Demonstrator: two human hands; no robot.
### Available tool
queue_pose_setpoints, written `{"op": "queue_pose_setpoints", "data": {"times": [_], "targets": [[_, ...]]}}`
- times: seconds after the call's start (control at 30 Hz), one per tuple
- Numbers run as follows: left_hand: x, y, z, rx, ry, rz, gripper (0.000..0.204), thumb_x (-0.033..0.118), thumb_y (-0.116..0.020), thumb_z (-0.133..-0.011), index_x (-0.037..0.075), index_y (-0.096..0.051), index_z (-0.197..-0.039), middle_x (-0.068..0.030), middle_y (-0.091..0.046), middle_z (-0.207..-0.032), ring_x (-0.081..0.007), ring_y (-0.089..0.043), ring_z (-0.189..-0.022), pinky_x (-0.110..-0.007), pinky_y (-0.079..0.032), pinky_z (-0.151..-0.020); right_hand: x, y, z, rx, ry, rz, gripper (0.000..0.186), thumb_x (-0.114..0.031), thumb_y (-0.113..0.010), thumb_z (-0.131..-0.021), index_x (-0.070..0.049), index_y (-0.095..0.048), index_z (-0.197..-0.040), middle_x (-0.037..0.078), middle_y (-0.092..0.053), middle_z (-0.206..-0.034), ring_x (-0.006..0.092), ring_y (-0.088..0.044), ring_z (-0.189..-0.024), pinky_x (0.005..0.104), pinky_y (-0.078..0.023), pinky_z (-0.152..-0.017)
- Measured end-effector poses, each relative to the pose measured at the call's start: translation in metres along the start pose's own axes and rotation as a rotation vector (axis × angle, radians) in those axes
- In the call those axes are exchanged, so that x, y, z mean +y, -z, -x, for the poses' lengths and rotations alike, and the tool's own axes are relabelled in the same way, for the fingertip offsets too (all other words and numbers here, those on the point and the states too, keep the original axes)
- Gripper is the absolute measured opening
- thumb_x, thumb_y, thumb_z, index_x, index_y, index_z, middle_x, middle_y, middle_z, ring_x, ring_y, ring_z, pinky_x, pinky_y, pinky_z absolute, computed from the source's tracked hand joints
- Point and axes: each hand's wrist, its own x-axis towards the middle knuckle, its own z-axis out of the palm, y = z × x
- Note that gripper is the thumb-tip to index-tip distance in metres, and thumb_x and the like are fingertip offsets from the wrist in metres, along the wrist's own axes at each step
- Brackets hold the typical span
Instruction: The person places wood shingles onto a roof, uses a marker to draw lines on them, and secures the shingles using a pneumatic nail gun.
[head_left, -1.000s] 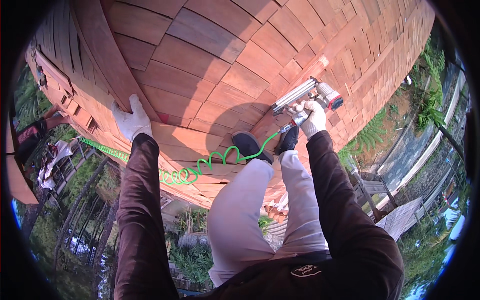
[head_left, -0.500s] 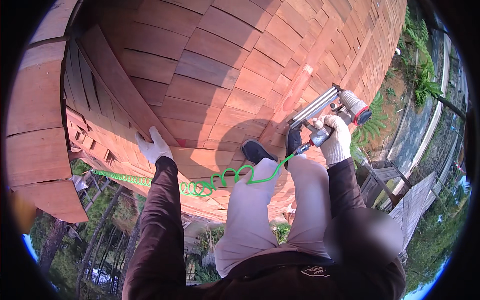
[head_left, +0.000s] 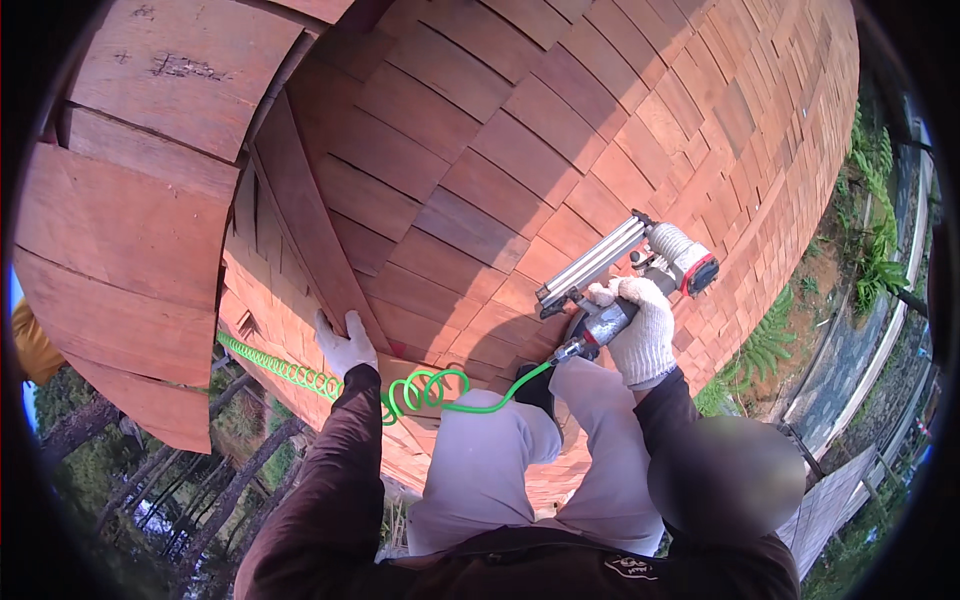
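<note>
Steadying a long brown board (head_left: 315, 225) looks like the step in hand, with a nail gun (head_left: 680, 247) kept ready on the right. The left hand (head_left: 348, 345) touches the near end of the board, thumb and fingers apart; I cannot tell how tightly it grips. The right hand (head_left: 640, 335) is closed around the nail gun's handle. The next move seems to call for a steady board and the gun brought left to it.

The board lies on the wooden shingles (head_left: 470, 235) at the left, its long side running from far left to near right. The gun's nose seems to point far left. Its silver rail (head_left: 597, 262) runs from near left to far right, and a curly green hose (head_left: 480, 402) joins its near end.
</note>
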Motion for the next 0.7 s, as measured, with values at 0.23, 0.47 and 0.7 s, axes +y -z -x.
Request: {"op": "queue_pose_setpoints", "data": {"times": [0.23, 0.47, 0.7], "targets": [[-0.016, -0.010, -0.001, 0.084, -0.050, -0.046, 0.081, 0.040, -0.073, -0.088, -0.008, -0.047, -0.148, -0.0293, -0.057, -0.139, -0.0429, -0.054, -0.132, -0.046, -0.041, -0.113, -0.027, 0.012, -0.055, -0.159, 0.016, 0.148, 0.011, -0.005, -0.060, -0.096, 0.003, -0.062, -0.104, 0.013, -0.065, -0.096, 0.0286, -0.069, -0.094, 0.0391, -0.058, -0.084], [-0.017, 0.000, 0.005, 0.160, -0.085, -0.124, 0.086, 0.052, -0.072, -0.087, -0.004, -0.048, -0.148, -0.0277, -0.061, -0.130, -0.0437, -0.058, -0.122, -0.048, -0.046, -0.106, -0.013, -0.074, -0.020, -0.524, 0.277, 0.456, 0.012, -0.006, -0.063, -0.094, 0.003, -0.064, -0.102, 0.013, -0.065, -0.096, 0.0239, -0.065, -0.091, 0.0390, -0.053, -0.089], [-0.004, 0.032, 0.015, 0.095, -0.041, -0.176, 0.087, 0.060, -0.069, -0.086, 0.000, -0.049, -0.146, -0.0257, -0.065, -0.121, -0.0430, -0.061, -0.115, -0.051, -0.050, -0.100, 0.028, -0.127, 0.001, -0.618, 0.231, 0.432, 0.010, -0.010, -0.065, -0.089, -0.001, -0.060, -0.087, 0.010, -0.061, -0.083, 0.0233, -0.062, -0.076, 0.0402, -0.054, -0.072]]}}
